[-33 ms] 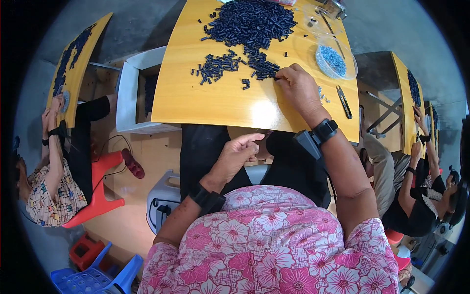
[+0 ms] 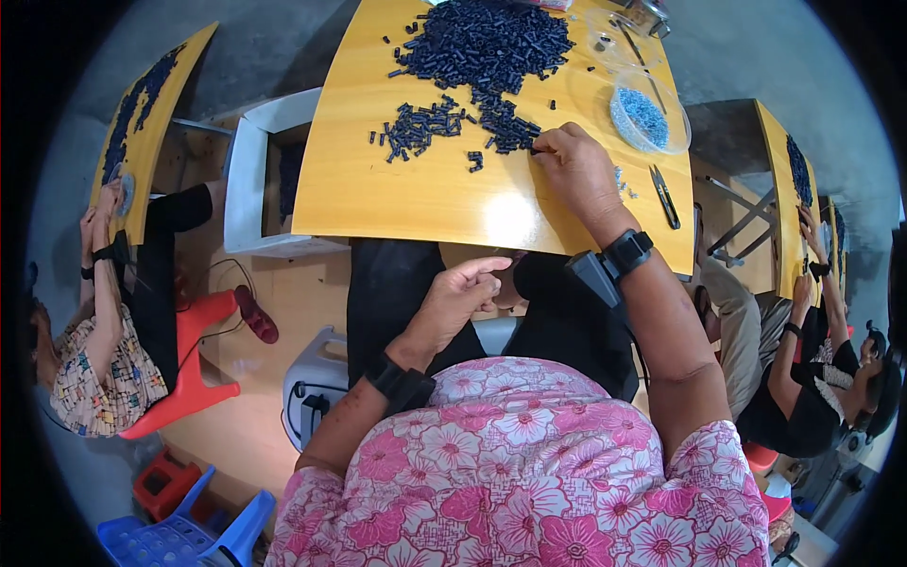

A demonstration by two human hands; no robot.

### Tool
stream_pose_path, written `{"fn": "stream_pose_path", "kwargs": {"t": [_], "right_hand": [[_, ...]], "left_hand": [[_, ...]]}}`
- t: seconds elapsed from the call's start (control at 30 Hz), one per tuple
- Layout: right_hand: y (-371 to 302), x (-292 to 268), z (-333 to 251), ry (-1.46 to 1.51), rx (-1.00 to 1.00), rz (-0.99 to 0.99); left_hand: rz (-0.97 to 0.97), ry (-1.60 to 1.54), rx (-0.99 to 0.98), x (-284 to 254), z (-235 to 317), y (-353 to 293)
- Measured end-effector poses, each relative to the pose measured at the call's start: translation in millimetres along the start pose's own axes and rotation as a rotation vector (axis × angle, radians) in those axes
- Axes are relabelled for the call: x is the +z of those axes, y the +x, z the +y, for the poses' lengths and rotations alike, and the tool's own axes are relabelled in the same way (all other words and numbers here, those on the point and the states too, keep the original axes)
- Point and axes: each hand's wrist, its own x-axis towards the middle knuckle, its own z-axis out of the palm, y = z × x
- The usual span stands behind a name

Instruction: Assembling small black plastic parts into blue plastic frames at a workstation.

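Observation:
My right hand (image 2: pixel 576 170) rests on the yellow table, with thumb and forefinger pinched on a small black tubular piece (image 2: pixel 536 148) at the right end of a small heap. That piece is mostly covered by my fingertips. Below the table's front edge, over my lap, my left hand (image 2: pixel 463 295) is closed with thumb and forefinger together; whatever it may hold is too small to make out. Small black pieces (image 2: pixel 491 47) form a large pile at the far side, and a smaller cluster (image 2: pixel 416 128) lies nearer, to the left of my right hand.
A clear tub of small pale-blue pieces (image 2: pixel 642 118) stands at the right, with black thread snips (image 2: pixel 665 197) nearer. A few pale-blue bits (image 2: pixel 622 181) lie beside my right hand. An open white box (image 2: pixel 248 189) sits left of the table (image 2: pixel 406 203). Co-workers sit at both sides.

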Motion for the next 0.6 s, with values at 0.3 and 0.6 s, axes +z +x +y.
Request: {"fn": "stream_pose_path", "kwargs": {"t": [0.3,0.6], "right_hand": [[-14.5,-3.4,-3.3,-0.159,-0.141,-0.128],[-64.0,-8.3,-7.3,0.568,-0.058,-0.025]], "left_hand": [[0.000,0.066,0.002,-0.5,-2.4,5.0],[0.001,0.130,0.097,4.9,-3.6,-1.5]]}}
